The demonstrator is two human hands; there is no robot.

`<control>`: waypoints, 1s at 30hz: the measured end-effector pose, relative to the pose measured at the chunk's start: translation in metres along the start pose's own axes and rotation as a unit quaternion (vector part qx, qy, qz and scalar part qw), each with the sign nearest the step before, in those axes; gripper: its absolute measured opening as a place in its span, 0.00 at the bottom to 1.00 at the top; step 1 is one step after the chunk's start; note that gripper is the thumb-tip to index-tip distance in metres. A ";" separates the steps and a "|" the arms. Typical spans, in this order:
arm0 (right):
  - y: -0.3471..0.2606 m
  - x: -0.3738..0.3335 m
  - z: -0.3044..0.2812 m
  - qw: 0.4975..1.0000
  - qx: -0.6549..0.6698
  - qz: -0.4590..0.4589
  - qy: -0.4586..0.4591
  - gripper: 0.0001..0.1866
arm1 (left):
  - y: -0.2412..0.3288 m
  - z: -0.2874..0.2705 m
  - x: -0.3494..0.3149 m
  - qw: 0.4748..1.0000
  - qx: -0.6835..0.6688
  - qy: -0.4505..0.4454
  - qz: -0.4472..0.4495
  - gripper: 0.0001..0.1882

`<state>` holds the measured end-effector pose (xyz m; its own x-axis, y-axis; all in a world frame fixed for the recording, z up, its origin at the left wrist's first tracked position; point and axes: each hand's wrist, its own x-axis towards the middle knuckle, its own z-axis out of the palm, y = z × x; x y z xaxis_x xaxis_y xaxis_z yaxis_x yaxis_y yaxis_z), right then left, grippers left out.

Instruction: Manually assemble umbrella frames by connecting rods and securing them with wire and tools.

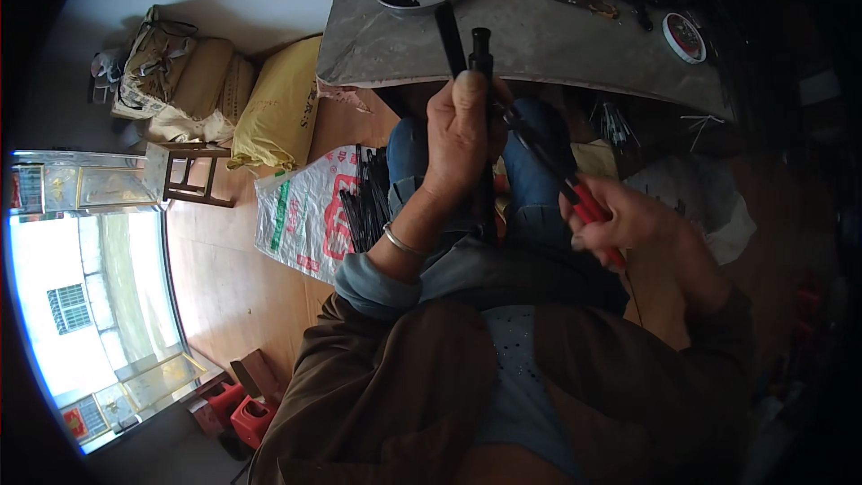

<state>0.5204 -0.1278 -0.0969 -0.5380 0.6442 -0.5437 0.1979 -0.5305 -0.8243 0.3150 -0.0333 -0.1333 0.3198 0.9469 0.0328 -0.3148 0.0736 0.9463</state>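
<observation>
Above my lap, my left hand (460,139) is closed around a black tube (481,49) with a ringed, knob-like top end. A flat black strip (449,36) slants up beside the tube out of the same grip. My right hand (642,220) grips a pliers-like tool with red handles (588,202). Its dark metal part (536,145) reaches up and left to the tube, just right of my left fingers; the contact itself is hidden. A bundle of thin black rods (364,202) lies left of my knees on a white printed plastic sack (301,224).
Ahead stands a grey table (359,31) with a round metal pan (422,8) of black bits, a knife (579,2) and a round lid (684,38). At left are a yellow sack (280,112), stacked bags (193,81) and a wooden stool (193,175). Red containers (251,418) stand lower left.
</observation>
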 end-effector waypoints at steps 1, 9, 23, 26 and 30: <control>0.006 0.002 0.000 0.983 -0.146 -0.061 0.097 0.17 | -0.001 0.004 -0.001 1.000 -0.018 0.018 0.001 0.25; 0.022 -0.017 0.000 0.963 0.253 -0.061 -0.074 0.08 | 0.010 0.010 -0.008 1.000 0.012 -0.017 0.018 0.24; 0.025 -0.007 -0.012 0.947 0.282 -0.062 -0.142 0.13 | 0.008 0.010 -0.008 1.000 -0.019 0.001 -0.025 0.22; -0.018 -0.015 -0.019 0.998 -0.015 0.060 -0.014 0.21 | 0.009 0.009 -0.012 1.000 -0.018 -0.002 -0.014 0.21; -0.019 -0.018 -0.014 0.946 -0.202 -0.159 0.196 0.17 | 0.010 0.009 -0.012 1.000 0.008 0.007 -0.001 0.22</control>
<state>0.5380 -0.1220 -0.0735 -0.2944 0.9325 -0.2094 0.4170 -0.0718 -0.9061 0.3156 -0.0465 -0.1214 0.3081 0.9510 0.0262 -0.2996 0.0708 0.9514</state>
